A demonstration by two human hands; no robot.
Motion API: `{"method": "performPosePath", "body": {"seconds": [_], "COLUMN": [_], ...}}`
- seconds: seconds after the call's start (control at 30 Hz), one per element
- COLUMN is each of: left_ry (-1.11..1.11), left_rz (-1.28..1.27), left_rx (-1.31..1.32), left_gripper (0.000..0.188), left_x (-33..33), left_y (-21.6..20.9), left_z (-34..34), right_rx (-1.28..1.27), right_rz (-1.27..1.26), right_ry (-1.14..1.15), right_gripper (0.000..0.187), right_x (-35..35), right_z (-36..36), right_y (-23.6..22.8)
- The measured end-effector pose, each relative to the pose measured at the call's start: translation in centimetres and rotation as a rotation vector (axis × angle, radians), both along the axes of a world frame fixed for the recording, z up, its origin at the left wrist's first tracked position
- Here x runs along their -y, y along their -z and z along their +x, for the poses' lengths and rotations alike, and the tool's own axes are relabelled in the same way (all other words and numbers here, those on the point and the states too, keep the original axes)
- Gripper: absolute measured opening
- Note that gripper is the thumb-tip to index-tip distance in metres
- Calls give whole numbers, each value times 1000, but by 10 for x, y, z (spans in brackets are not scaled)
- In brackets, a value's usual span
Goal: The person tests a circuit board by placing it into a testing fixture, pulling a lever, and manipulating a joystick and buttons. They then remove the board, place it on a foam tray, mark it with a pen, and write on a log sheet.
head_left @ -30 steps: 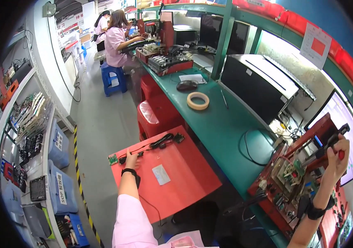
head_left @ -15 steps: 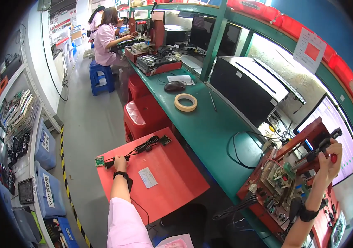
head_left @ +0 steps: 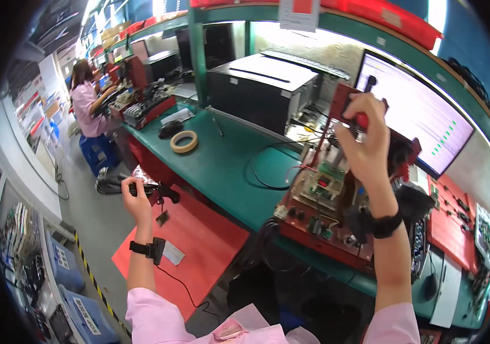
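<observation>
Fingers of my right hand [head_left: 365, 135] clench the red lever handle [head_left: 361, 120] atop the red test fixture [head_left: 336, 195] on the green surface [head_left: 222, 166]. My left hand [head_left: 136, 198] grips a black-cabled circuit board [head_left: 142, 188] above the red tray [head_left: 193, 252].

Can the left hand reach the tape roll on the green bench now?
Probably not freely: the left hand already grips a long dark part, and the tape roll lies apart, farther back on the green bench.
</observation>
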State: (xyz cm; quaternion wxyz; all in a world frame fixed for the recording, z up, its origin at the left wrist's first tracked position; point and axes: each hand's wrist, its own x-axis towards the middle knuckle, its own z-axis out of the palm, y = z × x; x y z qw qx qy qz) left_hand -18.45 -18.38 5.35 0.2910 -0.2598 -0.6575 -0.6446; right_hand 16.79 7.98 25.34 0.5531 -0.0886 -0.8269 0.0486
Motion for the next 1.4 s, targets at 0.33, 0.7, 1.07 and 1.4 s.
{"method": "performPosePath", "body": {"seconds": [0.33,0.7,1.07,1.4], "left_ry": [739,871,666,412], "left_rz": [469,336,-786,-657], "left_rx": [425,827,750,998], "left_gripper": [9,38,32,53], "left_x": [-118,-219,-156,12], "left_y": [-108,12,21,167], "left_z": [23,-26,-32,33], "right_rx": [-104,-95,-145,-138], "right_rz": [54,11,91,84], "right_ry": [-114,-129,-123,-56], "right_gripper": [21,22,23,23], "right_x": [-5,0,-4,-29], "right_z": [-6,-10,-10,7], "right_y": [1,2,1,19]}}
